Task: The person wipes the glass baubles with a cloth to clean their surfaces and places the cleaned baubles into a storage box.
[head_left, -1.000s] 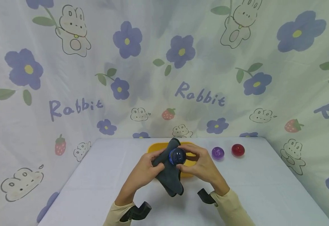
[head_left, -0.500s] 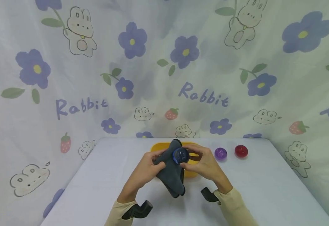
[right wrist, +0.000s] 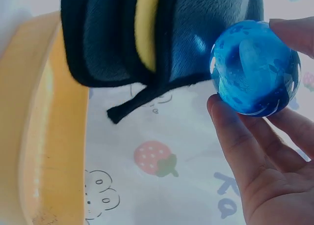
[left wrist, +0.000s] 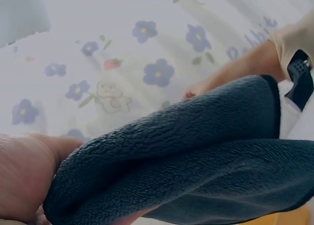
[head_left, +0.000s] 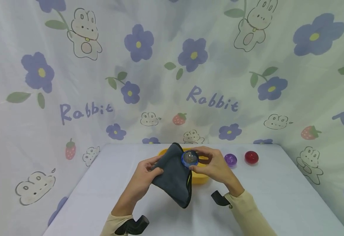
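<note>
My left hand pinches a dark grey-blue plush cloth with black edging, folded over and hanging down to the right; a yellow strip shows between its layers in the right wrist view. In my right hand a clear blue glass-like ball is held between thumb and fingertips, close to the cloth's right side. The right wrist view shows the same blue ball overlapping the cloth; whether they touch I cannot tell. In the left wrist view the cloth hides the ball.
Behind the cloth stands a yellow container, partly covered. To its right on the white table lie a purple ball-like piece and a red one. A patterned curtain rises behind the table.
My left hand has moved slightly left, and the cloth is spread wider and flatter. The blue ball has turned in my right hand and now looks clearer, with the cloth drawn away from it.
</note>
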`<state>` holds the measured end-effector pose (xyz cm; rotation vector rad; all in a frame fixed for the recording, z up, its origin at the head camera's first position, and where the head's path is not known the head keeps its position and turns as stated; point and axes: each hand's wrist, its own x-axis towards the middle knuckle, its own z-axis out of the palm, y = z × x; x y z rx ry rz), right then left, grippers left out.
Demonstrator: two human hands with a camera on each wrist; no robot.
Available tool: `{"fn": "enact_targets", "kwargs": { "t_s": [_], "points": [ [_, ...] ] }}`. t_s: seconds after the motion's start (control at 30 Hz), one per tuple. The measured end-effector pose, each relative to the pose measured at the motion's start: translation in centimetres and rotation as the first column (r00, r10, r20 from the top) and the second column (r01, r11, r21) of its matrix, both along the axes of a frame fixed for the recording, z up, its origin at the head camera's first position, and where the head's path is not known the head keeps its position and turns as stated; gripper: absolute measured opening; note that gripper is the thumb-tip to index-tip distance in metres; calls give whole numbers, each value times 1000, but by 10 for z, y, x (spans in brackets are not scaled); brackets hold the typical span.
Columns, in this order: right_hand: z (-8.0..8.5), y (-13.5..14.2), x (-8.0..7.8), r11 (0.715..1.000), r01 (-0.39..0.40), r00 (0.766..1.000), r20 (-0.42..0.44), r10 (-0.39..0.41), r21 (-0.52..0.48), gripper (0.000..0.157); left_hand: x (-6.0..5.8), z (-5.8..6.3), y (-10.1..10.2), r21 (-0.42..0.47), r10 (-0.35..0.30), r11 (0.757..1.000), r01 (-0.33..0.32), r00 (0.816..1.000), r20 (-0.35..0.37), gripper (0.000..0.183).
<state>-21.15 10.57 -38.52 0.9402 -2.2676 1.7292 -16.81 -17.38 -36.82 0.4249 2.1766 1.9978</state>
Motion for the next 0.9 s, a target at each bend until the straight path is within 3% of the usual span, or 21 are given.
{"fn": "enact_targets", "kwargs": {
  "t_s": [0.5,0.9],
  "points": [
    [6,3,-15,998,52,995,86,-50,-18,58,13,-15,-25,164,-53,986,32,991,126,68],
    [5,-11,-26,999,1,987,160,6,-42,57,27,-47,-38,169,-50,986,-8,942,332,72]
  ]
}}
